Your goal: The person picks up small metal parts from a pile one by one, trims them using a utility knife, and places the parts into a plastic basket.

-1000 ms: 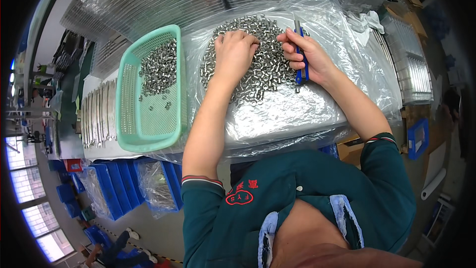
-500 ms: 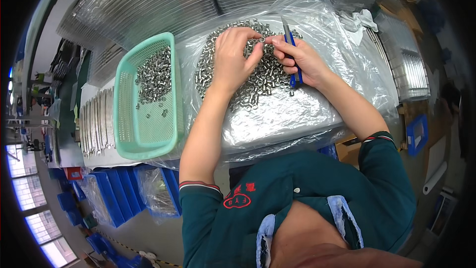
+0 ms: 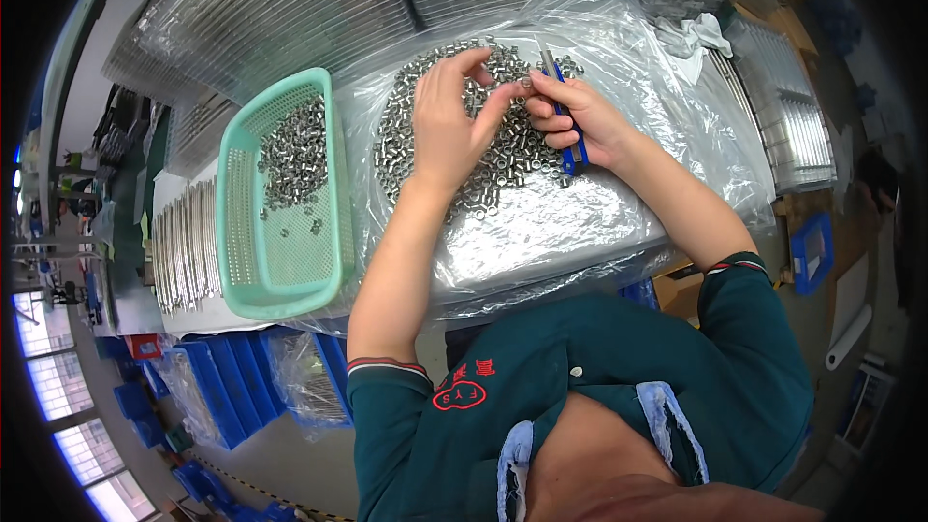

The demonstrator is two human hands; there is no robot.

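A blue utility knife [image 3: 575, 157] is gripped in my right hand [image 3: 601, 124], its blade pointing away from me. The thumb and forefinger of that same hand also pinch a small metal ring [image 3: 526, 82]. My left hand [image 3: 447, 126] is open over the pile, its forefinger raised off the ring and its thumb tip close beside it; whether the thumb touches cannot be made out. Beneath both hands lies a wide heap of small silver metal rings [image 3: 401, 130] on clear plastic sheeting [image 3: 541, 232].
Left of the heap stands a pale green mesh basket [image 3: 229, 242] with more small metal parts [image 3: 295, 159] inside. Stacked clear trays [image 3: 290, 19] rise behind the heap. Metal rods [image 3: 184, 246] lie left of the basket. Blue bins [image 3: 227, 382] sit below the table edge.
My left forefinger has lifted away from the ring, opening the hand. The ring is now between my right thumb and forefinger, slightly further right. The knife has tilted a little.
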